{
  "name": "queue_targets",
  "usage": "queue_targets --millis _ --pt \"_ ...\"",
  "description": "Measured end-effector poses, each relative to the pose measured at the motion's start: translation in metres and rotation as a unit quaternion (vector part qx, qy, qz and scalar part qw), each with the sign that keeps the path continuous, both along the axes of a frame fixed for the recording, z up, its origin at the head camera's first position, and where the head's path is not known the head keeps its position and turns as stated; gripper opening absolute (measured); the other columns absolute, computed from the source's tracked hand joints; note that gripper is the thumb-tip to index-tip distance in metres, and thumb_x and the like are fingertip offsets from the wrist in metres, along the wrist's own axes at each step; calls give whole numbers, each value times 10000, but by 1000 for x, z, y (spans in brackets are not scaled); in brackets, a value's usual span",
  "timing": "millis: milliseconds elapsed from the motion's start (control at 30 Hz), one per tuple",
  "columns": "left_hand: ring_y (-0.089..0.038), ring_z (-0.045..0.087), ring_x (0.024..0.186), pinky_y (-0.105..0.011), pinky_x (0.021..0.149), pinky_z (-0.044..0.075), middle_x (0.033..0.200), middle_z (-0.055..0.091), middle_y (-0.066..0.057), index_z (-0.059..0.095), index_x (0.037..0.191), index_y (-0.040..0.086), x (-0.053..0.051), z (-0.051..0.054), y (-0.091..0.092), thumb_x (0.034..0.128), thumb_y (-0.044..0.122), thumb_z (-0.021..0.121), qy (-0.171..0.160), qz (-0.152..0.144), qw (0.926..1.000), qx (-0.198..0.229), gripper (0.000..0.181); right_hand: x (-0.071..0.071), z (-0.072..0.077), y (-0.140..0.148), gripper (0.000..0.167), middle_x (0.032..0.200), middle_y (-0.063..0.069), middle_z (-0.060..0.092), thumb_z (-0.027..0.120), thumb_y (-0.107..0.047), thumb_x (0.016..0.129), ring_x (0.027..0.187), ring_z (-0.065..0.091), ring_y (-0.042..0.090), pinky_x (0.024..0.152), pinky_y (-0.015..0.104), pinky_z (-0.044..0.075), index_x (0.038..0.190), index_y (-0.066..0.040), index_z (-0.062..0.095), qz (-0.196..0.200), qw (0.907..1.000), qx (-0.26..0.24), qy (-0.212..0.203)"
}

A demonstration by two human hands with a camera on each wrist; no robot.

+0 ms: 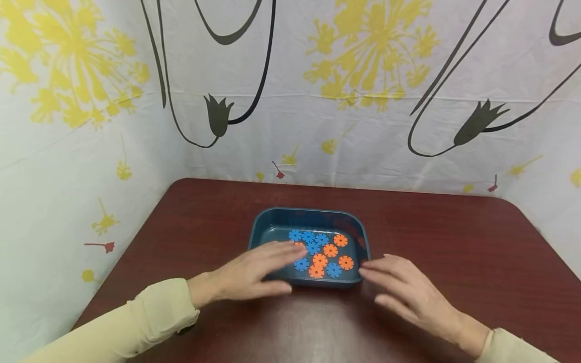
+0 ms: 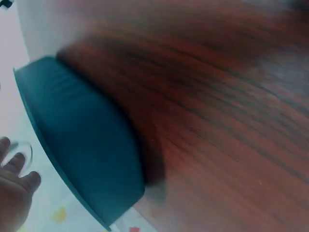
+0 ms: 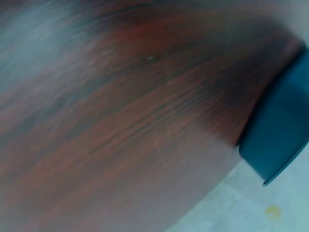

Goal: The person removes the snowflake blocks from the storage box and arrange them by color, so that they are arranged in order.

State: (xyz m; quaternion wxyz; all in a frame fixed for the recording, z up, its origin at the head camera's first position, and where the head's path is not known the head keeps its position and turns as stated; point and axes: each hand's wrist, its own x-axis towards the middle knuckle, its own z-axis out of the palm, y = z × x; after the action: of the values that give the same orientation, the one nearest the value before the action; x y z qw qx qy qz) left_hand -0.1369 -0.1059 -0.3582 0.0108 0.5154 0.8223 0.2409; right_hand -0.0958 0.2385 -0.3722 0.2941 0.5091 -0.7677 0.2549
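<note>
A dark teal plastic tray [image 1: 313, 212] lies on the table, holding several blue notched discs [image 1: 334, 270] and several orange notched discs [image 1: 346, 262]. Over the tray's left side is my left hand [image 1: 256, 269], its fingers extended and covering part of the contents. My right hand [image 1: 415, 292] is beside the tray's right front corner, fingers fairly straight and fingertips close to the rim; whether they touch it I cannot tell. Neither hand holds anything. In the left wrist view the tray's outer wall [image 2: 91, 140] shows near the fingers; in the right wrist view the tray [image 3: 280, 125] appears at the right edge.
The table [image 1: 454, 237] is dark reddish wood with rounded far corners. White fabric [image 1: 290, 75] printed with yellow and dark flowers hangs behind it and along both sides.
</note>
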Motion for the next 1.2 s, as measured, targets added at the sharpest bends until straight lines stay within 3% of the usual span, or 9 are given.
queue_targets --millis 100,233,300,400,600,700,800,967,1200 --pt "-127 458 1283 -383 1028 406 1398 496 12 454 1400 170 -12 -1 2 943 390 545 -536 652 9939 706 516 -7 -1 5 295 1075 84 620 573 -203 946 1039 539 129 942 142 369 1137 8 652 -836 9911 -751 -714" --pt "-138 617 1050 -321 880 510 1214 628 -33 581 1268 120 -26 -3 6 901 239 642 -1272 1325 9750 1248 390 -17 -2 9 285 1032 -36 605 608 6 886 920 546 12 767 82 428 1166 -40 636 -1911 9523 -1433 -1901" --pt "-148 638 972 -286 829 527 1157 649 -62 604 1219 95 -32 -5 9 883 181 663 -1606 1571 9668 1220 352 -22 -4 9 303 989 -68 599 587 33 890 856 548 0 707 89 443 1182 -43 618 -2226 9280 -1637 -2499" --pt "-139 642 928 -240 804 525 1111 658 -95 610 1180 64 -40 -7 15 864 133 681 -2022 1823 9575 957 331 -30 -5 6 277 928 -51 591 548 -72 945 797 572 25 684 142 485 1215 -23 580 -2440 8886 -1844 -3418" --pt "-158 647 902 -274 767 540 1079 660 -112 605 1149 38 -51 -11 30 843 128 704 -2581 1935 9458 382 334 -41 -8 -5 477 873 1 533 545 -265 961 792 577 76 719 239 532 1342 3 445 -2430 7931 -2230 -5120" --pt "-150 636 891 -271 748 540 1047 660 -86 617 1128 61 -54 -14 37 835 138 715 -2745 1972 9410 152 318 -45 -10 -10 558 839 -25 491 564 -287 948 795 547 60 719 241 517 1394 -9 373 -2373 7583 -2387 -5583" --pt "-130 626 862 -260 745 535 1000 654 -54 629 1098 76 -56 -18 44 819 133 732 -2847 2060 9362 -16 303 -46 -14 -13 584 816 -33 484 587 -271 937 771 529 67 698 233 501 1408 -21 350 -2371 7450 -2474 -5723" --pt "-111 605 787 -251 721 530 913 631 -28 638 1049 68 -56 -24 50 785 119 763 -2949 2183 9301 -144 296 -48 -18 -16 595 804 -35 477 610 -254 923 719 491 71 652 222 480 1412 -41 344 -2433 7351 -2505 -5811" --pt "-85 567 749 -222 682 501 864 619 1 650 994 91 -54 -30 53 747 143 799 -2686 2165 9383 -246 293 -49 -19 -17 580 802 -31 459 596 -235 933 672 451 81 610 234 435 1413 -40 335 -2477 7275 -2563 -5862"
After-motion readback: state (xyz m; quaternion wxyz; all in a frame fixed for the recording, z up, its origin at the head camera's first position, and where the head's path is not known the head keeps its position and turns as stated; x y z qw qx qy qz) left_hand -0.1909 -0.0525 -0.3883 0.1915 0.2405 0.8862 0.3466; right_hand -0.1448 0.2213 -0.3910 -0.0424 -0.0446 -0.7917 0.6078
